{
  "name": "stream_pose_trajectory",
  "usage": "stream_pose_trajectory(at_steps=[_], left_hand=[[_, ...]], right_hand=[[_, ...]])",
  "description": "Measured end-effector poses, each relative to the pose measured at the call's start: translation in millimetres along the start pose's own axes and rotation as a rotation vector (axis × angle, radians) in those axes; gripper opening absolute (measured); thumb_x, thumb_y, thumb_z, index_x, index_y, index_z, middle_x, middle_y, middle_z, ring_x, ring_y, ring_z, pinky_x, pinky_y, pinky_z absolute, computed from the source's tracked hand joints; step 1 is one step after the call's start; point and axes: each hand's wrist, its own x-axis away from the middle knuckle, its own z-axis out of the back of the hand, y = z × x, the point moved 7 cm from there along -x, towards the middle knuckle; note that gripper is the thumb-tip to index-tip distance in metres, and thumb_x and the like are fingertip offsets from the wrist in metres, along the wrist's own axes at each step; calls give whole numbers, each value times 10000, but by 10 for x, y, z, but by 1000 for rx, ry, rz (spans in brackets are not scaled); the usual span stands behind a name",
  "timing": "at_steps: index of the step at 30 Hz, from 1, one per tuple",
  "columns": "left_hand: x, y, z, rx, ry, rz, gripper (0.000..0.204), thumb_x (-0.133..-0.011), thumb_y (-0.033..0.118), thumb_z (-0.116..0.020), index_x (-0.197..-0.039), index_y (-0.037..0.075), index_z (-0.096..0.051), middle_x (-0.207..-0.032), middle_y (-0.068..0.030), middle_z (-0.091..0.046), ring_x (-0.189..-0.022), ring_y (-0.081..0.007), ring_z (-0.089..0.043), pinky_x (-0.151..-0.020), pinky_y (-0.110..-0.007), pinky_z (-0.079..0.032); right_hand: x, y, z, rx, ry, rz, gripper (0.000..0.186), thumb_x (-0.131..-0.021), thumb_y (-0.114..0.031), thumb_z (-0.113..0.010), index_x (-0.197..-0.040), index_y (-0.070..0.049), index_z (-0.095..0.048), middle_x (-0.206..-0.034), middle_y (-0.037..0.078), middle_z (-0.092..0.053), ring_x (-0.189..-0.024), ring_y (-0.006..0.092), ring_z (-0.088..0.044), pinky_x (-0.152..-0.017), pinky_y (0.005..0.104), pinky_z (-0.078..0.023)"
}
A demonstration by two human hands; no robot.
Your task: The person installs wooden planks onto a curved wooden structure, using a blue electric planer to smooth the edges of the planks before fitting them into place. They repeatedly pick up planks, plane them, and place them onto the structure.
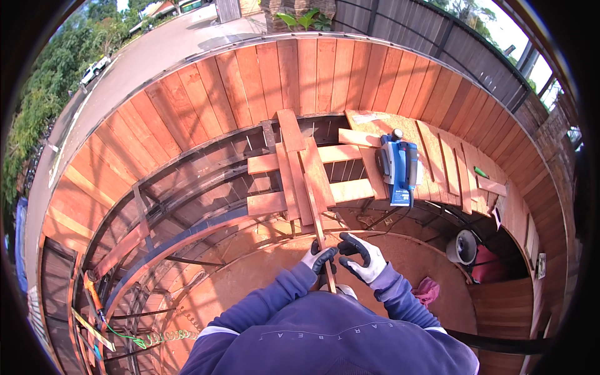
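My left hand (pixel 319 257), in a white and black glove, is closed around a narrow reddish wooden slat (pixel 318 226). The slat slants up and away from my body, and its far end reaches over several loose boards (pixel 291 136). Just right of the slat is my right hand (pixel 364 257), gloved the same way. Its fingers are curved and apart, with nothing visible between them. Beyond, to the right, a blue power planer (pixel 400 170) rests on boards.
A curved wall of upright wooden boards (pixel 250 78) surrounds me, with a dark metal frame (pixel 156 209) inside it. At right are a grey bucket (pixel 462 246) and pink cloth (pixel 427 291). An orange-handled tool (pixel 94 292) and coiled hose (pixel 172 337) lie at lower left.
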Motion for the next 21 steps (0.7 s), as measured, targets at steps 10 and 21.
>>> stream_pose_trajectory(at_steps=[10, 21], left_hand=[[55, -42, 33, -249, 55, -42, 689, -895, 273, -681, -1439, 71, -309, -802, -40, -540, -633, -129, -538, -534, -312, -474], [46, 94, -60, -241, 80, -218, 539, -820, 454, -737, -1180, 107, -534, -735, -47, -524, -592, -165, -558, -494, -353, -530]], right_hand=[[-860, 68, 2118, 575, 918, 240, 534, -900, -73, -619, -1395, 18, -440, -1333, 201, -545, -1262, 301, -516, -1053, 411, -414], [-1920, 2508, 3043, -113, 643, -351, 276, -817, -312, -716, -972, -90, -661, -741, 53, -616, -583, 200, -574, -525, 343, -488]])
